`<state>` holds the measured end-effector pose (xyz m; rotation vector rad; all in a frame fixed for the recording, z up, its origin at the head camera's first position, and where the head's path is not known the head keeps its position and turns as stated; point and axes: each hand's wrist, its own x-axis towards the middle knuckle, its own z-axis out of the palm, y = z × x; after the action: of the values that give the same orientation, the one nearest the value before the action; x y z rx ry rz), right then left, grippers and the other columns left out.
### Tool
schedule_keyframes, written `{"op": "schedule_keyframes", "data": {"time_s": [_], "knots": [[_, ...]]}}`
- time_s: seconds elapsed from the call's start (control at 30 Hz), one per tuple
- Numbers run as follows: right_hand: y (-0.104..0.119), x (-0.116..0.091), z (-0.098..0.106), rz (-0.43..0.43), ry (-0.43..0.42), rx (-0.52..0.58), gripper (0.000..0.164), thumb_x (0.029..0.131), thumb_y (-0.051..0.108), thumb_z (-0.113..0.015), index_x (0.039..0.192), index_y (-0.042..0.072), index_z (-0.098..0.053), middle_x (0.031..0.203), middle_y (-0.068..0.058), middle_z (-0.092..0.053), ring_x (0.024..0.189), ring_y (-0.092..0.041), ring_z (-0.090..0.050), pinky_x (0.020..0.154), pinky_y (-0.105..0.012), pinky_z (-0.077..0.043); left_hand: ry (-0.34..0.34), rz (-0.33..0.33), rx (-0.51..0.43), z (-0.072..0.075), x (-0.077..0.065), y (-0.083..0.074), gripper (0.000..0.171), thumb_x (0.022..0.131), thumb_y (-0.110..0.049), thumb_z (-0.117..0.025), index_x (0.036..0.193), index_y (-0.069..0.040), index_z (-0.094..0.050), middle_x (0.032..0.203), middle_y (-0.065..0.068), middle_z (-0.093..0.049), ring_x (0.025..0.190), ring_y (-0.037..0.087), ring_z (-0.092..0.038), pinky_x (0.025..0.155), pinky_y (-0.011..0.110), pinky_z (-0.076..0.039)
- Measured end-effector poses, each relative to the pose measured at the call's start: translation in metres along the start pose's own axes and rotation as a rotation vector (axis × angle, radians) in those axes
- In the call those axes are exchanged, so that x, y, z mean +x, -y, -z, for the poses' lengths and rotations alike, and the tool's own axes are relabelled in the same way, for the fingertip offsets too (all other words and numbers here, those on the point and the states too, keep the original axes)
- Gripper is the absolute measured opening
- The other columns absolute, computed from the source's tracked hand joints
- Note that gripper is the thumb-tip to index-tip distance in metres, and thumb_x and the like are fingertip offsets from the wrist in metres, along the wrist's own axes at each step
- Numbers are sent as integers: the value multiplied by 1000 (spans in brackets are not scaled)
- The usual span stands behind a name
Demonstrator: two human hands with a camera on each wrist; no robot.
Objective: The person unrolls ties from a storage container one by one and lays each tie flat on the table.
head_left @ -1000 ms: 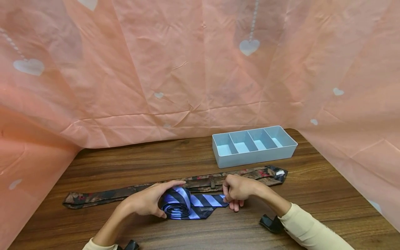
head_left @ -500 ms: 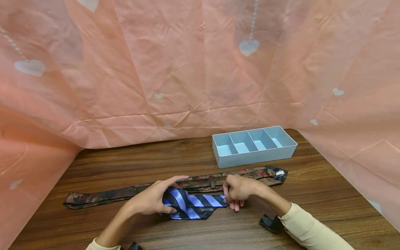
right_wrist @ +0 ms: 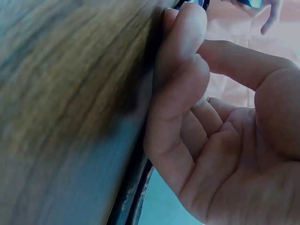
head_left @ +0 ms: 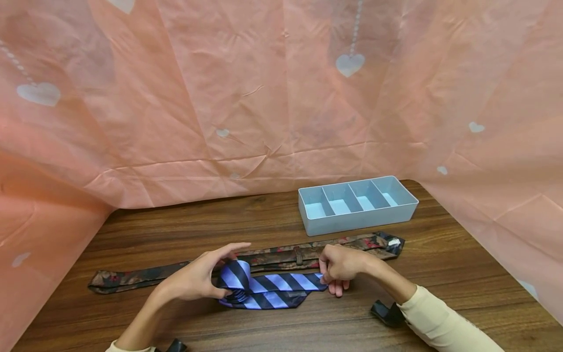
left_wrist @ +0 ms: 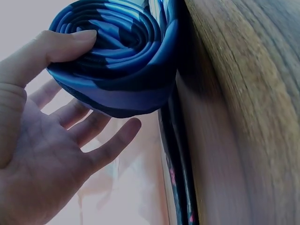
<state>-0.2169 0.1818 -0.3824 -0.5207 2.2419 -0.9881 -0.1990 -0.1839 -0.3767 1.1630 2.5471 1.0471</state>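
Note:
A blue-and-black striped necktie [head_left: 286, 282] lies near the front of the table, its left part wound into a roll. My left hand [head_left: 195, 276] holds that roll, thumb on the coiled side and fingers around the back. In the left wrist view the coil's layers [left_wrist: 117, 93] show beside the thumb, and the little finger stands off it. At the tie's flat right end, my right hand [head_left: 345, 266] pinches the narrow tip between thumb and finger. The wider end lies underneath, its point toward me. Directly behind stretches a brown floral necktie [head_left: 136, 278], laid out lengthwise and partly hidden by both hands.
A pale blue box [head_left: 360, 222] with several compartments stands at the back right, behind the floral tie. Peach fabric [head_left: 246, 107] with white hearts hangs around the back and sides of the wooden table [head_left: 184, 230].
The left hand has turned the roll and moved it a little left, so its coiled face shows less in the head view. The right hand keeps its pinch, shifted slightly right.

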Motion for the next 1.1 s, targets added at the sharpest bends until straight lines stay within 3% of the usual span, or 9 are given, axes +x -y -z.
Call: {"op": "schedule_keyframes", "data": {"time_s": [0.4, 0.6, 0.8, 0.93, 1.1], "knots": [[-2, -3, 3, -4, -3, -3, 17, 92, -8, -65, 78, 2, -61, 60, -11, -69, 46, -10, -63, 43, -21, -48, 11, 17, -30, 11, -16, 2, 94, 78, 1, -83, 159, -19, -38, 143, 17, -58, 122, 22, -58, 103, 44, -49], [-2, -4, 3, -11, -6, -7, 18, 92, -7, -66, 77, 2, -60, 61, -12, -70, 46, -10, -64, 43, -22, -48, 56, 41, -71, 17, -25, 4, 98, 77, 7, -79, 161, -18, -35, 150, 21, -50, 125, 31, -57, 100, 39, -51], [-3, -5, 4, -11, -3, -11, 19, 92, -8, -65, 77, 3, -59, 61, -11, -70, 46, -10, -64, 43, -22, -47, 104, 51, -108, 22, -35, 7, 97, 77, 5, -81, 160, -16, -35, 130, 17, -58, 108, 19, -60, 83, 30, -54], [-3, -5, 4, -5, -2, -11, 19, 92, -7, -66, 77, 3, -60, 60, -11, -69, 46, -10, -64, 43, -21, -47, 122, 75, -67, 23, -38, 10, 96, 75, 7, -81, 158, -11, -36, 124, 15, -59, 96, 14, -56, 70, 27, -50], [-3, -5, 4, 9, -8, -24, 20, 91, -7, -67, 75, 4, -60, 60, -11, -70, 47, -11, -65, 43, -21, -48, 140, 115, 40, 20, -36, 13, 95, 74, 6, -84, 156, -8, -39, 126, 11, -60, 104, 17, -57, 82, 29, -50]]}}
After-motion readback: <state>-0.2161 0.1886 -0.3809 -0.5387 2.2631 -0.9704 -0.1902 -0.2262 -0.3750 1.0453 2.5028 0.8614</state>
